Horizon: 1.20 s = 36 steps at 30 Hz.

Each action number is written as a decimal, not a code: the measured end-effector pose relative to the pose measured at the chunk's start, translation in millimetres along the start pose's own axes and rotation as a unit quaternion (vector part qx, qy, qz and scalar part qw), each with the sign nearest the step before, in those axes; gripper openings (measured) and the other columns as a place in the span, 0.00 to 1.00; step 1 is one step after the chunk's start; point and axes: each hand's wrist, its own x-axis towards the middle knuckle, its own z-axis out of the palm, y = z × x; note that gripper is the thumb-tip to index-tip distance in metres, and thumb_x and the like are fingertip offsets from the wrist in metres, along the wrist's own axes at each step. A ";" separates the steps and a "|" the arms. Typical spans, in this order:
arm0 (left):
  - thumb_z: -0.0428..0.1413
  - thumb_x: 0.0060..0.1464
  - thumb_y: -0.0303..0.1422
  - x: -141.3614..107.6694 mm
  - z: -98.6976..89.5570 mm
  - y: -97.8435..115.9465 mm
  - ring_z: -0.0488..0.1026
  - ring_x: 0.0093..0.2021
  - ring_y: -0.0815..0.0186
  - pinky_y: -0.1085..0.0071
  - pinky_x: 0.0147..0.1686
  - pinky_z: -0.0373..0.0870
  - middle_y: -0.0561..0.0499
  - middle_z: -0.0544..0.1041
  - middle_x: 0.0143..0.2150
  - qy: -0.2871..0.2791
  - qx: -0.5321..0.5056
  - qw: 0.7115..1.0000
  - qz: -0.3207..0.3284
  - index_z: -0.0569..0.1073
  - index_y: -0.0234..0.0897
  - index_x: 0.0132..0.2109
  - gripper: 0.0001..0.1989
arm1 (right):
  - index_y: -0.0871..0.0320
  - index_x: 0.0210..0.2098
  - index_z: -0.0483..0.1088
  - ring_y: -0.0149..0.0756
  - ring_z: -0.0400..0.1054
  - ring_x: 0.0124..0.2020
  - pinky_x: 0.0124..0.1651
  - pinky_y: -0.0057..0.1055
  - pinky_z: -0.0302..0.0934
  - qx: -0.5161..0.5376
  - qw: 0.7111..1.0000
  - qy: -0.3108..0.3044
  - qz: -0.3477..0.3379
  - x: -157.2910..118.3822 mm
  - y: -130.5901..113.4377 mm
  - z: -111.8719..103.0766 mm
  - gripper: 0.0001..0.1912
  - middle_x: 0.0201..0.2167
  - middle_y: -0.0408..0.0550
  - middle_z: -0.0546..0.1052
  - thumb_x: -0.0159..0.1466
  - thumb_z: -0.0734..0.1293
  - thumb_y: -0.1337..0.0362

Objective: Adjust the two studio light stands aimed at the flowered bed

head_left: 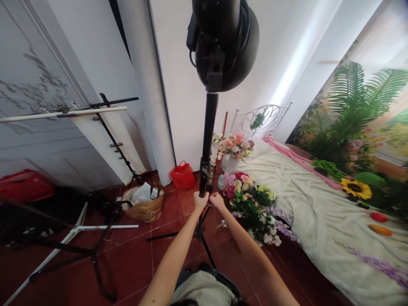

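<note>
Lamp (223, 46) is best kept upright, its pole (208, 131) clasped by left hand (200, 200). Right hand (217, 201) is curled alongside, hold unclear.

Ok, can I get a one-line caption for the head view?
Left hand gripping a black stand, right hand close beside its pole, flowers and a cream-covered bed at right.

a woven basket (148, 211) stands on the red tile floor (134, 265), left of a red bag (183, 176) by the white wall (181, 97). mixed flowers (244, 187) stand beside a cream blanket (318, 221), near a white metal headboard (274, 114). a sunflower (356, 188) lies at the blanket's edge nearest a palm-leaf backdrop (347, 89).
</note>
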 end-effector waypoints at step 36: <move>0.58 0.36 0.34 -0.9 -1.5 -4.7 0.58 0.18 0.74 0.77 0.19 0.54 0.56 0.61 0.14 -0.016 -0.006 0.999 -0.036 0.62 0.35 0.14 0.14 | 0.72 0.23 0.73 0.34 0.74 0.25 0.27 0.20 0.63 -0.197 0.873 -0.421 0.149 59.1 -49.0 -27.1 0.09 0.24 0.56 0.79 0.46 0.61 0.77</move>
